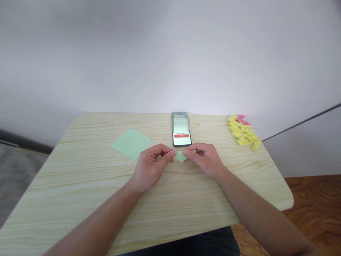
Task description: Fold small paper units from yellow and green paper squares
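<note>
Between my hands is a small folded piece of green paper (pixel 181 156), its lower edge coming to a point. My left hand (pixel 155 164) pinches its left end between thumb and fingers. On the other end, my right hand (pixel 204 158) has a similar pinch, the thumb lying on the near face. Fingertips hide both ends of the paper. Just beyond the hands lies a phone (pixel 182 139) with a lit screen, its upper part blurred out. Left of my left hand, flat square sheets of green paper (pixel 131 143) rest in a loose stack.
Several folded yellow paper pieces (pixel 241 133) lie in a cluster at the table's right back, with pink folded paper (pixel 243 120) behind them. The pale wood-grain table (pixel 80 170) meets a white wall (pixel 170 57) at its far edge. Its rounded right corner overhangs a brown floor (pixel 317 199).
</note>
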The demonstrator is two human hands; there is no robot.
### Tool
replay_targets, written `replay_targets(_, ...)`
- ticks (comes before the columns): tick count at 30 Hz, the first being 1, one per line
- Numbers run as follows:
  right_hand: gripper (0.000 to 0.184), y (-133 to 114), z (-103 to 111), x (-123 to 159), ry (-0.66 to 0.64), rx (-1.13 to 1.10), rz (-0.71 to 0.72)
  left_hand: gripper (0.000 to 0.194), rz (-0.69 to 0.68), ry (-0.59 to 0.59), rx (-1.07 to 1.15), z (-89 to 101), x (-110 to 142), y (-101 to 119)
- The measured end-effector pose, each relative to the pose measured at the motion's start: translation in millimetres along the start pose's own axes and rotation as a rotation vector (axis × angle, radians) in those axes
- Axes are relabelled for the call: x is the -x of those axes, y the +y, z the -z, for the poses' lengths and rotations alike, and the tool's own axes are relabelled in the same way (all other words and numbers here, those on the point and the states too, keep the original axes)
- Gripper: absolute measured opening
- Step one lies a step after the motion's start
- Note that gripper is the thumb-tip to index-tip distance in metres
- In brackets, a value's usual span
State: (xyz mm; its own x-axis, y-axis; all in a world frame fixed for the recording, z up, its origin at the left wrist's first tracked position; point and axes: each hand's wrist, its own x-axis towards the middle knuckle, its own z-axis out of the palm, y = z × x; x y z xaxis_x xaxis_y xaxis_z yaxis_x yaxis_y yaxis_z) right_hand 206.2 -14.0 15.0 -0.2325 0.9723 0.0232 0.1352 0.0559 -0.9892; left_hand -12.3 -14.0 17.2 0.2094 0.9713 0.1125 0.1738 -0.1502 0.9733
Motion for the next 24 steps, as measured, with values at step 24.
replay_targets(24, 0.024, -1.2, -4.6, 2.7, -0.028, 0.163, 0.026, 0.022, 0.034, -0.123, 0.103, -2.9, 0.3, 2.1)
